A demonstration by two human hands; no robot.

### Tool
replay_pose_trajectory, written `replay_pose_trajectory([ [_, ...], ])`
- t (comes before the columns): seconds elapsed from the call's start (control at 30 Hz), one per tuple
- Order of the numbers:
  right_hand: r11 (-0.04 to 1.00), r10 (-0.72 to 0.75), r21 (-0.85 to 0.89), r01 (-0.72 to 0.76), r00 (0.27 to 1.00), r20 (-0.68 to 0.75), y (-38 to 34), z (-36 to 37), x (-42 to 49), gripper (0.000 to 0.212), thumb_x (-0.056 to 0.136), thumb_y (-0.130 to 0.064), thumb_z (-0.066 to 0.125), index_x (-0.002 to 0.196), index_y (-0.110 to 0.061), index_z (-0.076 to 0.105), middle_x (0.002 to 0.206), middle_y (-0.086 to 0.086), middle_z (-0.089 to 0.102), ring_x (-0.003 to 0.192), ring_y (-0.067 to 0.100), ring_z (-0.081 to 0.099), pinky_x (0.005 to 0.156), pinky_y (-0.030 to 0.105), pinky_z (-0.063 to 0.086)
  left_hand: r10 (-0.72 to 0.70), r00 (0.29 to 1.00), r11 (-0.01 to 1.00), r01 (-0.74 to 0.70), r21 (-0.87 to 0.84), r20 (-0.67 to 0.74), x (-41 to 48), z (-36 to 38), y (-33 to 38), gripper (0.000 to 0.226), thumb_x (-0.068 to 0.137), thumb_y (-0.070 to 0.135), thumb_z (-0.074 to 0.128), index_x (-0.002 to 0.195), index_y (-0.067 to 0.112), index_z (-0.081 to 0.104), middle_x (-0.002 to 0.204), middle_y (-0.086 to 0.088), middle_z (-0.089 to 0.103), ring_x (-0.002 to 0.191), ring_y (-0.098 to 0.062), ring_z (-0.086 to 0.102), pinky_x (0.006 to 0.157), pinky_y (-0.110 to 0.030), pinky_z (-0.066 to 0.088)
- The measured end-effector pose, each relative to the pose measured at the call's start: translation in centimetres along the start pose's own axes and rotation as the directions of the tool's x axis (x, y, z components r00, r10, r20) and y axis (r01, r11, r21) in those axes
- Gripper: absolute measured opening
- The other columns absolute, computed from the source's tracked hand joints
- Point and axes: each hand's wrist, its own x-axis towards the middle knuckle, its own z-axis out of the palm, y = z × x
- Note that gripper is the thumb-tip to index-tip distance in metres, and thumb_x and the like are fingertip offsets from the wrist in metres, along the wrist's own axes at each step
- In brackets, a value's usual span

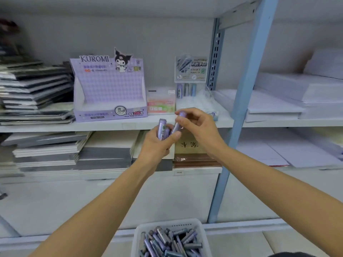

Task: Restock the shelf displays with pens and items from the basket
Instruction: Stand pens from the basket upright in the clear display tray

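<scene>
Your left hand [157, 145] clamps spare tubes [163, 130] as stock | right hand [199, 127] pinches one tube [181, 115], likely bound for Kuromi box [109, 89] at 11 o'clock

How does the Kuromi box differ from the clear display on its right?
The Kuromi box is purple cardboard; the clear display is see-through plastic. The Kuromi box is wider. No tubes show in the Kuromi box; three tubes stand upright in the clear display. Both sit on the same shelf and carry a printed header.
</scene>
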Motion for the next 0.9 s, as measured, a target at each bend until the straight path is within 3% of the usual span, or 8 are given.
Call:
replay_pose_trajectory([
  [0.1, 0.999, -0.053, -0.013, 0.053, 0.998, -0.034, -2.3, -1.4, 2.4, 0.019, 0.089, -0.005, 0.065, 0.108, -0.001, 0.067, 0.098, 0.008, 0.071, 0.081, 0.009, 0.068, 0.074, 0.022, 0.056, -0.032, 0.998, 0.997, 0.036, -0.071, 0.047, 1.6, 0.4, 2.4, 0.009, 0.094, 0.022, 0.063, 0.098, 0.014, 0.061, 0.072, -0.003, 0.05, 0.056, -0.012, 0.041, 0.047, -0.022, 0.035],
  [0.2, 0.998, -0.07, -0.011, 0.069, 0.988, -0.138, -3.7, -3.3, 5.8, 0.018, 0.089, -0.001, 0.064, 0.105, 0.003, 0.066, 0.104, 0.018, 0.069, 0.078, 0.012, 0.07, 0.073, 0.022, 0.057, -0.085, 0.992, 0.967, 0.106, -0.232, 0.097, 3.5, 0.1, 4.2, 0.012, 0.096, 0.008, 0.056, 0.105, 0.009, 0.064, 0.087, -0.008, 0.055, 0.064, -0.013, 0.048, 0.05, -0.021, 0.043],
  [0.33, 0.993, -0.053, -0.119, 0.028, 0.976, -0.213, -3.3, -5.3, 10.3, 0.018, 0.088, 0.0, 0.065, 0.104, 0.01, 0.064, 0.096, 0.017, 0.066, 0.083, 0.02, 0.068, 0.076, 0.026, 0.059, -0.029, 0.996, 0.981, 0.043, -0.186, 0.078, 5.9, -0.7, 5.0, 0.02, 0.097, 0.01, 0.054, 0.114, 0.001, 0.061, 0.075, -0.004, 0.062, 0.063, -0.011, 0.059, 0.061, -0.02, 0.052],
  [0.43, 0.968, -0.04, -0.25, -0.014, 0.977, -0.211, -1.6, -5.6, 13.0, 0.027, 0.086, 0.0, 0.067, 0.113, 0.004, 0.066, 0.09, 0.008, 0.065, 0.086, 0.022, 0.066, 0.079, 0.03, 0.059, 0.021, 0.996, 0.986, -0.006, -0.17, 0.083, 7.5, -1.2, 5.4, 0.02, 0.1, 0.018, 0.051, 0.117, 0.012, 0.06, 0.073, -0.002, 0.067, 0.07, -0.016, 0.068, 0.066, -0.027, 0.057],
  [0.57, 0.918, -0.069, -0.397, -0.002, 0.984, -0.163, 0.6, -4.9, 15.5, 0.029, 0.083, -0.001, 0.071, 0.112, -0.004, 0.067, 0.092, 0.003, 0.065, 0.09, 0.026, 0.067, 0.083, 0.038, 0.058, 0.042, 0.991, 0.997, -0.032, -0.075, 0.13, 9.0, -1.9, 5.5, 0.023, 0.101, 0.026, 0.049, 0.12, 0.021, 0.059, 0.069, 0.001, 0.064, 0.059, -0.014, 0.06, 0.055, -0.023, 0.05],
  [0.67, 0.877, -0.075, -0.48, 0.003, 0.989, -0.131, 2.0, -4.5, 16.5, 0.024, 0.082, -0.005, 0.074, 0.104, -0.009, 0.066, 0.089, 0.002, 0.066, 0.086, 0.023, 0.067, 0.079, 0.033, 0.058, 0.042, 0.99, 0.998, -0.035, -0.051, 0.134, 9.8, -2.1, 5.2, 0.018, 0.101, 0.022, 0.05, 0.115, 0.016, 0.059, 0.069, 0.0, 0.061, 0.056, -0.011, 0.053, 0.053, -0.021, 0.045],
  [0.8, 0.834, -0.078, -0.551, 0.015, 0.993, -0.092, 2.9, -4.4, 17.3, 0.019, 0.077, -0.008, 0.079, 0.086, -0.014, 0.063, 0.077, -0.005, 0.063, 0.069, 0.007, 0.06, 0.061, 0.014, 0.052, 0.02, 0.993, 0.996, -0.01, -0.086, 0.119, 10.6, -2.6, 4.6, 0.009, 0.1, 0.012, 0.051, 0.108, 0.011, 0.055, 0.068, -0.001, 0.062, 0.057, -0.013, 0.054, 0.055, -0.022, 0.047],
  [0.9, 0.804, -0.073, -0.594, 0.022, 0.995, -0.062, 2.7, -4.5, 17.9, 0.017, 0.077, -0.009, 0.079, 0.088, -0.011, 0.067, 0.076, -0.007, 0.065, 0.066, 0.005, 0.061, 0.064, 0.015, 0.053, 0.037, 0.99, 0.997, -0.026, -0.078, 0.138, 10.8, -2.8, 4.2, 0.011, 0.1, 0.01, 0.05, 0.107, 0.009, 0.057, 0.074, -0.003, 0.061, 0.059, -0.013, 0.055, 0.055, -0.022, 0.046],
])
